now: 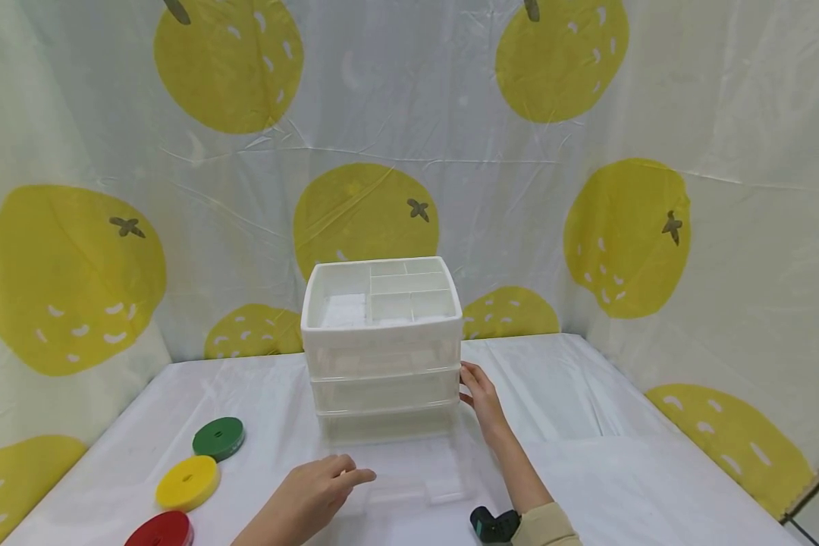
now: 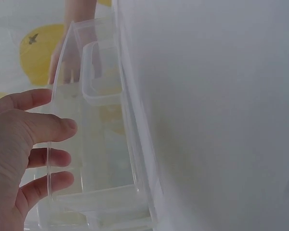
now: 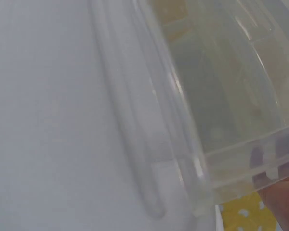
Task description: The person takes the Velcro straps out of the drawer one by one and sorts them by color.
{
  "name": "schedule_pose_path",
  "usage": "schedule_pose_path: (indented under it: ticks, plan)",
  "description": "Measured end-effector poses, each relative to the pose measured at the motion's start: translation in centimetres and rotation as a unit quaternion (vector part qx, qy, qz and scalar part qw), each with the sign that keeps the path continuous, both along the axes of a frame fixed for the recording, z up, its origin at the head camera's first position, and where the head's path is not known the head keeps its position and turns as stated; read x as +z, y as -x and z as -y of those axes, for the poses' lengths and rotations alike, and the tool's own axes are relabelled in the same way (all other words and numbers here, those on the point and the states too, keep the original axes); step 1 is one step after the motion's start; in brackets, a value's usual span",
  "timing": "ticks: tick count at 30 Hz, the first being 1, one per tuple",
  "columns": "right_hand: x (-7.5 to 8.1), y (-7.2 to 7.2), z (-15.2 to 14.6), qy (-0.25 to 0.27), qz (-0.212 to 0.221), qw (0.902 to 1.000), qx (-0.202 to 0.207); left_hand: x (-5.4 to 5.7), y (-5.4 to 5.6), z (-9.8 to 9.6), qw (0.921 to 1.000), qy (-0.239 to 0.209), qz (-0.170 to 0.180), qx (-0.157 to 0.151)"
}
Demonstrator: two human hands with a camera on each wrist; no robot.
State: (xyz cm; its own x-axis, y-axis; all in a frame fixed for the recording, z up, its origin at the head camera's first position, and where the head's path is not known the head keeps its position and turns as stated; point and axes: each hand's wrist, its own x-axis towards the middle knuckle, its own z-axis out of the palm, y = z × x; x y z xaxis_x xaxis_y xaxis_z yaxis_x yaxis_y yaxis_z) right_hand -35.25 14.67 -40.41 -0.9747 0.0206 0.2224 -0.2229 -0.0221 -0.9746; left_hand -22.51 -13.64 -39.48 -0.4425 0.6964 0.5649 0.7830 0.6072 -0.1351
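A white organizer (image 1: 382, 337) with see-through drawers stands on the table, its top tray split into compartments. The clear bottom drawer (image 1: 409, 466) is pulled out toward me; nothing shows inside it. At that drawer's left front is my left hand (image 1: 314, 489), its thumb and curled fingers (image 2: 58, 178) set across the clear rim in the left wrist view. My right hand (image 1: 481, 398) rests against the organizer's right side with fingers nearly straight. Through the clear plastic in the right wrist view, those fingers (image 3: 285, 144) look blurred and partly hidden.
On the left lie a green disc (image 1: 218, 437), a yellow disc (image 1: 187, 483) and a red disc (image 1: 161, 531). A black object (image 1: 494, 525) sits by my right sleeve (image 1: 544, 527). A curtain (image 1: 491, 174) with yellow fruit prints hangs behind the white-covered table (image 1: 587, 485).
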Motion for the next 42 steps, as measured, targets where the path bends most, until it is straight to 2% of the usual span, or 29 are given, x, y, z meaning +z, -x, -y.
schedule_pose_path:
  ticks: [9,15,22,32,42]
  plan:
    - [0.0,0.2,-0.1,0.008,-0.009,0.9999,-0.005,0.3,0.6,-0.2,0.9982,0.043,-0.038,0.019]
    - [0.1,0.1,-0.1,0.008,-0.007,0.9999,-0.002,0.1,1.3,-0.2,0.9975,0.039,-0.053,0.025]
    - [0.2,-0.2,-0.1,0.01,-0.008,0.9999,0.002,-0.6,2.6,-0.2,0.9939,0.013,-0.102,0.038]
    - [0.0,0.0,-0.1,0.007,-0.008,0.9999,0.001,-0.7,3.7,-0.3,0.9925,-0.001,-0.119,0.027]
    - [0.0,-0.1,-0.1,0.002,-0.005,1.0,-0.003,-0.7,5.0,-0.3,0.9905,0.013,-0.13,0.041]
